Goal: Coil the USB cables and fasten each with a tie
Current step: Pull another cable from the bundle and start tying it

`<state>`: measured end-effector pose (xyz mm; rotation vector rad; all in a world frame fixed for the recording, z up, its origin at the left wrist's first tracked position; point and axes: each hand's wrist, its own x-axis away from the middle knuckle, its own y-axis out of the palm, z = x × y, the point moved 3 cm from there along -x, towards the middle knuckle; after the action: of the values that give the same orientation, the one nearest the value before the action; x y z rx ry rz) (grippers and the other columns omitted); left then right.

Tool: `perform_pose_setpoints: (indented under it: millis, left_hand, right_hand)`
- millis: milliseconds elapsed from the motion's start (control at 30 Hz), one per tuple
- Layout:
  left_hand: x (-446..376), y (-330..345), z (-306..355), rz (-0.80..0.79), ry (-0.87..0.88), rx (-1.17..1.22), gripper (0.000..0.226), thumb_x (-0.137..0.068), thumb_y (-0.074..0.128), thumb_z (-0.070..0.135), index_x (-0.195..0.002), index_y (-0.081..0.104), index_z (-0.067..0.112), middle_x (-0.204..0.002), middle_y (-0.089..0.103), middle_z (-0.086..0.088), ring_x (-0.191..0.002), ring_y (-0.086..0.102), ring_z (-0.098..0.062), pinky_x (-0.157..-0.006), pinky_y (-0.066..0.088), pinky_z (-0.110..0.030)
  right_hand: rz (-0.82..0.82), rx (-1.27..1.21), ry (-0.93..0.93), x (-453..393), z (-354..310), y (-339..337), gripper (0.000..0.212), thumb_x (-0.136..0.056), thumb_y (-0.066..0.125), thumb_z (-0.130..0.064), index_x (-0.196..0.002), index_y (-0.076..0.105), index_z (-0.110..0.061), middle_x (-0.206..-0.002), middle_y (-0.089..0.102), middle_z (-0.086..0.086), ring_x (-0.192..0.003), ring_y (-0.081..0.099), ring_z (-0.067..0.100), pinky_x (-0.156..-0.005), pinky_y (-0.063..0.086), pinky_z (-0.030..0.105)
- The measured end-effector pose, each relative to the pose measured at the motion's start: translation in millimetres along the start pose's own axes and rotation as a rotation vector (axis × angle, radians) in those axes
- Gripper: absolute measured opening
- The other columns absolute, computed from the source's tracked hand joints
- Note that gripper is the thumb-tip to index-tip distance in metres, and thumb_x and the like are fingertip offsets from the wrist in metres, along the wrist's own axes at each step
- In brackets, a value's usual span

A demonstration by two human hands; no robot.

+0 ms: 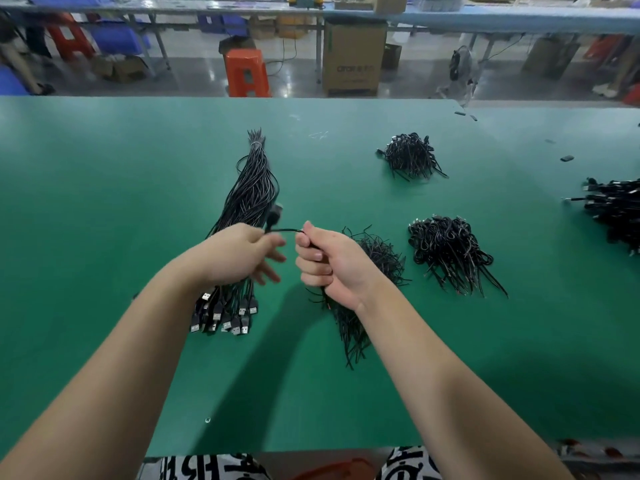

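A long bundle of black USB cables [252, 188] lies on the green table [104, 202], tied at its far end, with its plugs fanned out near me. My left hand [239, 254] pinches one black cable [282, 231] just above this bundle; its lower fingers are blurred. My right hand [325, 261] grips the same cable in a fist, and a short stretch runs between the two hands. The cable's plug [275, 213] sticks up beside my left hand. Loose black ties [360, 306] lie under my right wrist.
Two heaps of coiled, tied cables lie at the right [446, 251] and farther back [410, 155]. A larger cable heap [613, 209] sits at the right edge. Small scraps [566, 158] dot the far right. Beyond the table stand an orange stool [246, 72] and a cardboard box [353, 57].
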<state>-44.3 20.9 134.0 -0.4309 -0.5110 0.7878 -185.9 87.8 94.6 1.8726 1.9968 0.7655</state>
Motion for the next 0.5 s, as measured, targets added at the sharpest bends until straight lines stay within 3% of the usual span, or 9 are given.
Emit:
perform_pose_setpoints:
  millis: [67, 133, 200, 267, 333, 400, 500]
  left_hand:
    - [-6, 3, 0, 0.136, 0.074, 0.286, 0.035, -0.108, 0.038, 0.025, -0.128, 0.060, 0.005, -0.113, 0.073, -0.008, -0.088, 0.075, -0.014, -0.075, 0.060, -0.025]
    - [-12, 8, 3, 0.139, 0.175, 0.561, 0.038, -0.109, 0.034, 0.026, -0.129, 0.058, 0.003, -0.116, 0.072, -0.011, -0.099, 0.073, -0.018, -0.080, 0.057, -0.022]
    - [-16, 12, 6, 0.145, 0.218, 0.819, 0.042, -0.110, 0.029, 0.027, -0.124, 0.057, -0.001, -0.117, 0.070, -0.016, -0.104, 0.072, -0.026, -0.083, 0.058, -0.028]
    - [-20, 16, 10, 0.159, 0.218, 0.984, 0.043, -0.110, 0.026, 0.028, -0.115, 0.058, -0.001, -0.109, 0.072, -0.016, -0.096, 0.073, -0.026, -0.078, 0.059, -0.030]
    - [-19, 21, 13, 0.152, 0.198, 1.047, 0.041, -0.110, 0.029, 0.029, -0.108, 0.059, 0.002, -0.090, 0.074, -0.007, -0.072, 0.070, -0.018, -0.062, 0.056, -0.027]
    - [-18, 23, 12, 0.156, 0.190, 1.057, 0.035, -0.108, 0.035, 0.029, -0.103, 0.059, 0.005, -0.074, 0.068, 0.001, -0.052, 0.053, -0.013, -0.049, 0.047, -0.026]
    - [-18, 24, 11, 0.155, 0.201, 1.071, 0.030, -0.107, 0.039, 0.027, -0.097, 0.058, 0.007, -0.069, 0.058, 0.003, -0.044, 0.036, -0.009, -0.045, 0.038, -0.023]
  right_hand:
    - [-0.020, 0.062, -0.036, 3, 0, 6, 0.032, -0.108, 0.042, -0.030, -0.080, 0.051, -0.017, -0.062, 0.030, -0.006, -0.045, 0.019, 0.005, -0.040, 0.015, 0.019]
    - [-0.029, 0.135, -0.050, 5, 2, 12, 0.032, -0.108, 0.041, -0.030, -0.080, 0.051, -0.017, -0.060, 0.031, -0.007, -0.045, 0.020, 0.006, -0.041, 0.017, 0.018]
    - [0.000, 0.258, -0.051, 7, 9, 16, 0.034, -0.109, 0.040, -0.027, -0.079, 0.049, -0.017, -0.057, 0.032, -0.009, -0.044, 0.020, 0.005, -0.040, 0.018, 0.017]
    - [0.088, 0.433, -0.066, 7, 14, 17, 0.035, -0.110, 0.039, -0.024, -0.077, 0.047, -0.017, -0.055, 0.031, -0.009, -0.044, 0.021, 0.005, -0.042, 0.020, 0.018]
    - [0.188, 0.695, -0.128, 7, 14, 15, 0.036, -0.109, 0.040, -0.023, -0.074, 0.048, -0.019, -0.057, 0.036, -0.009, -0.048, 0.028, 0.007, -0.049, 0.027, 0.025]
    - [0.234, 0.942, -0.187, 9, 12, 14, 0.036, -0.108, 0.040, -0.020, -0.073, 0.051, -0.022, -0.062, 0.044, -0.007, -0.054, 0.038, 0.012, -0.056, 0.034, 0.033]
    - [0.291, 1.072, -0.213, 12, 13, 15, 0.025, -0.105, 0.043, -0.017, -0.086, 0.059, -0.016, -0.071, 0.058, -0.006, -0.059, 0.056, 0.014, -0.065, 0.050, 0.040]
